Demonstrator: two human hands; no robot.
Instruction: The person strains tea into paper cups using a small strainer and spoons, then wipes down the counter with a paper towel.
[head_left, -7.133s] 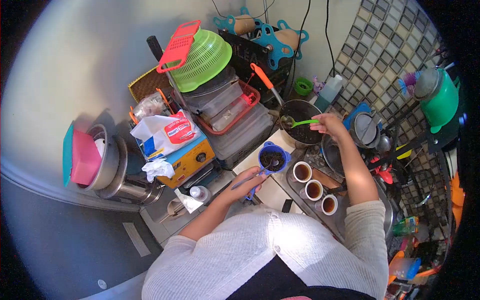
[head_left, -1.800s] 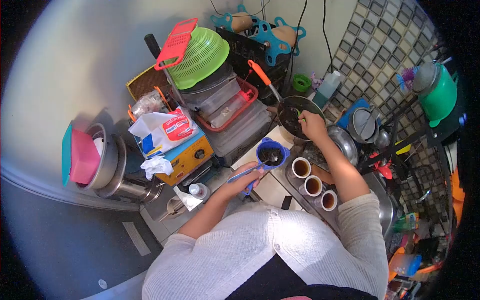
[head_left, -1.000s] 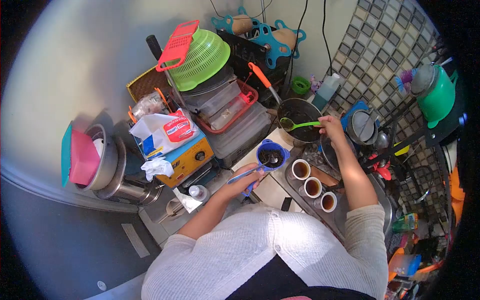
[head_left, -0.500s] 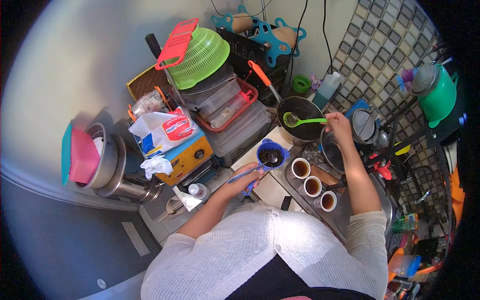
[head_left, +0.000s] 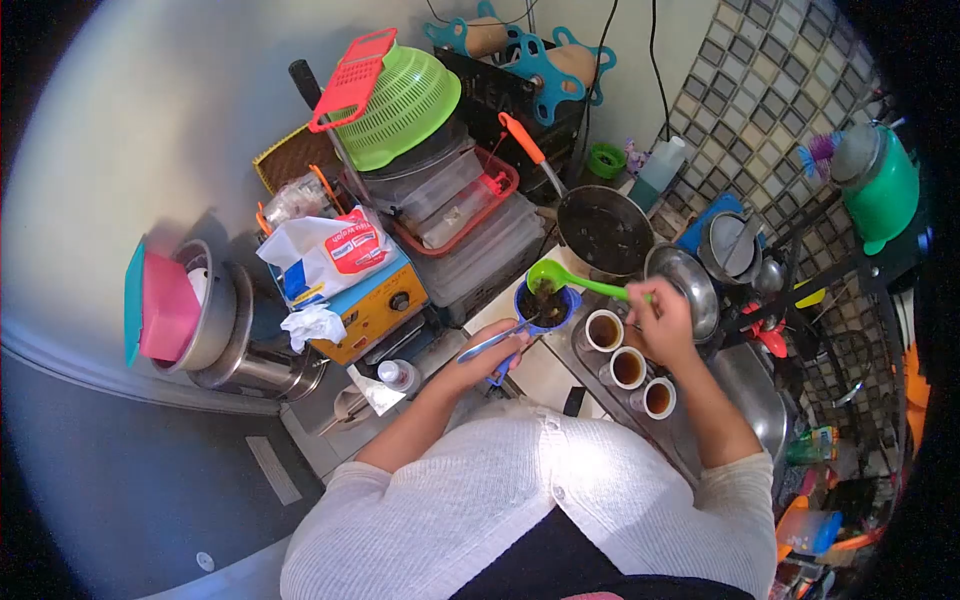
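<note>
My right hand [head_left: 660,322] is closed around the handle of a green ladle [head_left: 600,288], whose bowl tilts over a small blue cup [head_left: 571,302]. Dark wet leaf-like bits lie in the cup. My left hand [head_left: 490,357] is wrapped round the blue cup's handle, and a spoon [head_left: 484,345] lies along the same fingers, its tip reaching into the cup. Whether the cup has a strainer bottom cannot be seen. Beside my right wrist stand three white-rimmed cups of brown liquid: one [head_left: 604,331], another [head_left: 627,368] and a third [head_left: 655,399].
A pan [head_left: 603,230] with an orange handle and dark contents sits behind the cups. Right of it is a metal bowl [head_left: 690,285]. A yellow appliance [head_left: 372,313] and stacked plastic boxes [head_left: 480,255] stand left. The sink [head_left: 755,385] is at right.
My right hand has brought the green ladle left and down from above the pan to the blue cup, tipping its bowl there. My left hand stays nearly still.
</note>
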